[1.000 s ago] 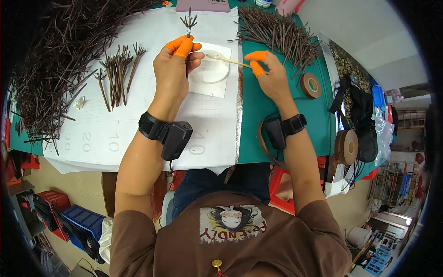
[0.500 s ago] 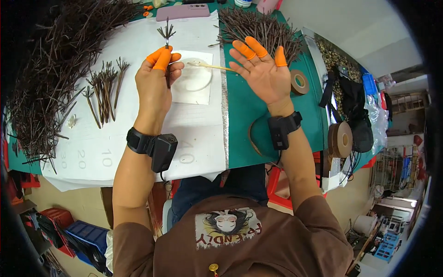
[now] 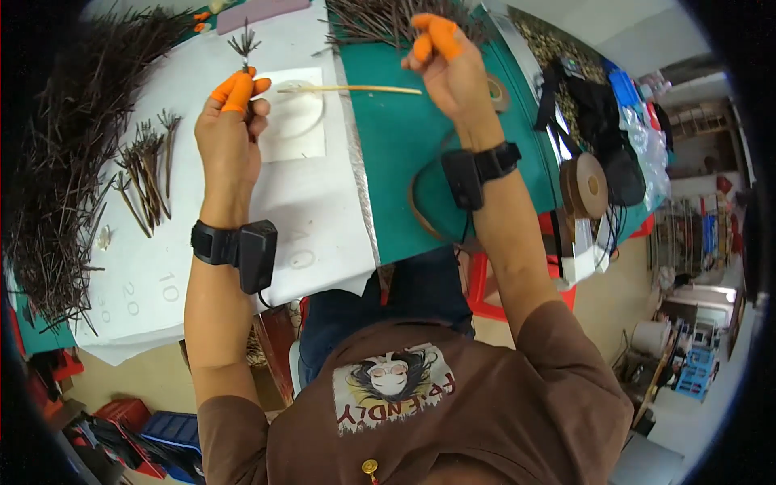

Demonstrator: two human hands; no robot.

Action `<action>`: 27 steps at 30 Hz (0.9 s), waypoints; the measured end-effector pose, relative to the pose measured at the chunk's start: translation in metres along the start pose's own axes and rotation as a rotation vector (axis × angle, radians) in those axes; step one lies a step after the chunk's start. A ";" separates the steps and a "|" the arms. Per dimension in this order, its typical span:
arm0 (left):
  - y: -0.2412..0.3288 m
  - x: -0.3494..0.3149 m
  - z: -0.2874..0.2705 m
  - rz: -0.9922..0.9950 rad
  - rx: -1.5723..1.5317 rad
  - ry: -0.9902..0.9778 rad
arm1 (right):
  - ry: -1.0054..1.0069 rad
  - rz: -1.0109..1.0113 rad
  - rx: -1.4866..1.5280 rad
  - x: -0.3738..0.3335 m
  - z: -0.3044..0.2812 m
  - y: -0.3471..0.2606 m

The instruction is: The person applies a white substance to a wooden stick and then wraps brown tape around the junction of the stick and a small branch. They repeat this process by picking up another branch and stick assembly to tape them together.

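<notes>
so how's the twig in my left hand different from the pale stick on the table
The twig is dark brown, while the stick is pale yellow. The twig fans into several tips at its far end; the stick is one plain length. The twig is gripped in the left hand, whereas the stick lies unheld, running sideways onto the green tabletop. Both are slender.

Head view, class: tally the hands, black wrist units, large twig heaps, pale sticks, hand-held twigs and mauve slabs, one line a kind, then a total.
Hands: 2 (left hand, right hand)
Black wrist units: 2 (left unit, right unit)
Large twig heaps: 2 (left heap, right heap)
Pale stick: 1
Held twig: 1
Mauve slab: 1
Total: 9
</notes>
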State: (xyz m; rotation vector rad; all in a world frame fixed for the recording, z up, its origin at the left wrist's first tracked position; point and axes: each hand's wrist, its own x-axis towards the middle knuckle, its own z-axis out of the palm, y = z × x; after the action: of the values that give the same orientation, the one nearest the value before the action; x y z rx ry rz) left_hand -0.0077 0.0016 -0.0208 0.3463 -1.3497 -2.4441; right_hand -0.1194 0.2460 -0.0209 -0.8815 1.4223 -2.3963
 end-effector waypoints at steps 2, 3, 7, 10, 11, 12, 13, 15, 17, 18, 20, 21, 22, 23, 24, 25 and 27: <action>0.001 0.001 -0.002 0.010 -0.001 -0.016 | 0.109 -0.021 -0.024 0.000 0.007 -0.016; -0.002 0.002 0.001 0.017 0.000 -0.032 | 0.198 -0.048 -0.040 0.000 0.010 -0.026; -0.003 0.007 -0.002 0.011 0.015 -0.031 | 0.325 0.001 -0.250 -0.028 0.024 -0.064; -0.001 0.011 -0.005 0.015 0.015 -0.091 | 0.267 0.100 -0.566 -0.085 0.032 -0.081; -0.002 0.013 -0.004 0.027 0.012 -0.112 | 0.168 0.156 -0.784 -0.107 0.032 -0.084; -0.004 0.014 -0.004 0.020 0.018 -0.123 | 0.064 0.214 -0.998 -0.124 0.033 -0.084; -0.003 0.016 -0.005 0.031 0.015 -0.140 | 0.069 0.208 -0.993 -0.135 0.034 -0.081; -0.001 0.018 -0.005 0.056 0.013 -0.179 | -0.124 0.035 -1.284 -0.153 0.038 -0.072; -0.004 0.017 -0.003 0.036 0.033 -0.197 | -0.211 -0.076 -1.418 -0.159 0.045 -0.065; -0.007 0.015 0.000 0.006 0.041 -0.208 | -0.310 -0.177 -1.494 -0.157 0.050 -0.059; 0.000 0.007 0.005 -0.005 0.060 -0.218 | -0.517 -0.391 -1.636 -0.151 0.061 -0.053; 0.005 -0.002 0.009 -0.017 0.053 -0.225 | -0.514 -0.414 -1.629 -0.149 0.063 -0.053; 0.010 -0.011 0.012 -0.028 0.045 -0.230 | -0.530 -0.437 -1.574 -0.145 0.064 -0.052; 0.015 -0.022 0.015 -0.037 0.036 -0.232 | -0.551 -0.462 -1.518 -0.141 0.064 -0.052; 0.019 -0.033 0.014 -0.013 0.045 -0.224 | -0.575 -0.487 -1.461 -0.137 0.066 -0.051; 0.021 -0.047 0.011 -0.035 0.045 -0.228 | -0.583 -0.515 -1.449 -0.135 0.068 -0.049; 0.017 -0.077 0.006 -0.072 0.042 -0.219 | -0.358 -0.164 -1.078 -0.137 0.074 -0.041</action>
State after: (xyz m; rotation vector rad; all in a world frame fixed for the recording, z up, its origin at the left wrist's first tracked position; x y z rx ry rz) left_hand 0.0630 0.0281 0.0004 0.1417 -1.5024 -2.5776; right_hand 0.0384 0.2780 -0.0122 -1.5596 2.5193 -1.2762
